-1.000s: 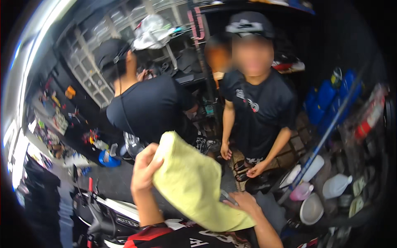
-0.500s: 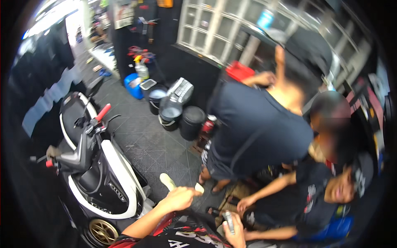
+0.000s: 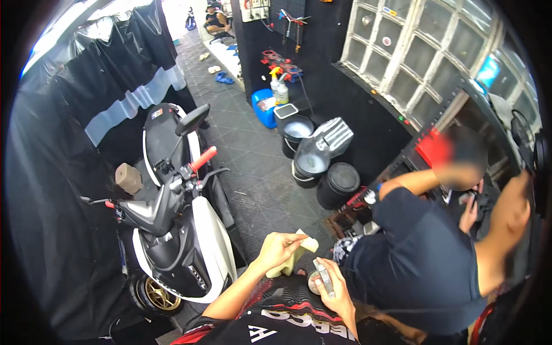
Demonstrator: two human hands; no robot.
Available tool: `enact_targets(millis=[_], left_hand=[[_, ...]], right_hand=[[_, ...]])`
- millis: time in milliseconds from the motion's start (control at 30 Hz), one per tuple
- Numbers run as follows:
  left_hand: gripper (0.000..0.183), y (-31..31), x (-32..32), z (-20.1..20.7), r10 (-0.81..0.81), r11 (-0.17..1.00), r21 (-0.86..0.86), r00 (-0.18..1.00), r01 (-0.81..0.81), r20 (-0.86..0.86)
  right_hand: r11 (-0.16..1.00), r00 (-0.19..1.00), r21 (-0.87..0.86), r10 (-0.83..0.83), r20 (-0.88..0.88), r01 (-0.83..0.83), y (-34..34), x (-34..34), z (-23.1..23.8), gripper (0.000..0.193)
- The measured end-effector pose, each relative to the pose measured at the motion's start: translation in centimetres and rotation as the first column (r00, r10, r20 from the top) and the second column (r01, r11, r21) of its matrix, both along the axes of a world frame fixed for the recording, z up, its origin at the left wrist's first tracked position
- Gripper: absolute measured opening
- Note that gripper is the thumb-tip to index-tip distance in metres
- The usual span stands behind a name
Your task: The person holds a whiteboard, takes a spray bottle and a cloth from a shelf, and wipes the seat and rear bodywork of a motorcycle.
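Observation:
My left hand (image 3: 278,251) is closed, thumb and fingers pinching a soft pale yellow piece (image 3: 309,244) that looks like cloth. More of the same pale yellow hangs below the fingers. Lower and to the right, my right hand (image 3: 339,290) is wrapped round a small silver-grey oblong object (image 3: 325,278), whose kind I cannot make out. A round beige thing (image 3: 314,282) shows beside that hand; whether it is held is unclear.
A black and white scooter (image 3: 215,238) with red grips stands at left. Black buckets (image 3: 339,185) and a blue jug (image 3: 263,109) line the wall. Close at right, a person in a dark shirt (image 3: 420,253) bends forward. A black curtain (image 3: 52,230) hangs at left.
My view has swung right and steadied, so the scooter and buckets shift rightward. The person in dark stands further right; the seated person in a cap is no longer visible. Both hands stay closed.

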State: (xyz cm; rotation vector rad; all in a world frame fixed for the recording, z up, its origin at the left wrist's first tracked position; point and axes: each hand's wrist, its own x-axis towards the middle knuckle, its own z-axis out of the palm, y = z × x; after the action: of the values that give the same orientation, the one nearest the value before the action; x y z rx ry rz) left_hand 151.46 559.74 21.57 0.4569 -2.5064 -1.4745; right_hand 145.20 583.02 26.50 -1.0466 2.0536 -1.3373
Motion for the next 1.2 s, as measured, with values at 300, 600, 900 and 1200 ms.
enact_targets(millis=[300, 600, 900, 1200], left_hand=[[0.044, -14.1, -19.2, -15.6, -0.089, 0.746, 0.653, 0.951, -0.133, 0.295], [0.045, -36.6, -38.0, -22.1, -0.127, 0.734, 0.61, 0.822, -0.298, 0.555], [0.02, -63.9, -39.4, -21.8, 0.08, 0.755, 0.548, 0.88, -0.36, 0.468], [0.03, -78.9, -35.4, -9.5, 0.586, 0.501, 0.502, 0.704, -0.704, 0.402]], right_hand=[[0.957, 0.949, -0.039, -0.278, 0.149, 0.286, -9.1, -12.2, -3.5, 0.044], [0.841, 0.846, -0.087, -0.529, 0.071, 0.533, -25.9, -24.6, -5.0, 0.049], [0.987, 0.98, -0.062, -0.142, 0.141, 0.151, -50.5, -43.4, -5.1, 0.052], [0.92, 0.92, 0.023, 0.391, 0.015, -0.391, -83.8, -61.3, -2.4, 0.043]])
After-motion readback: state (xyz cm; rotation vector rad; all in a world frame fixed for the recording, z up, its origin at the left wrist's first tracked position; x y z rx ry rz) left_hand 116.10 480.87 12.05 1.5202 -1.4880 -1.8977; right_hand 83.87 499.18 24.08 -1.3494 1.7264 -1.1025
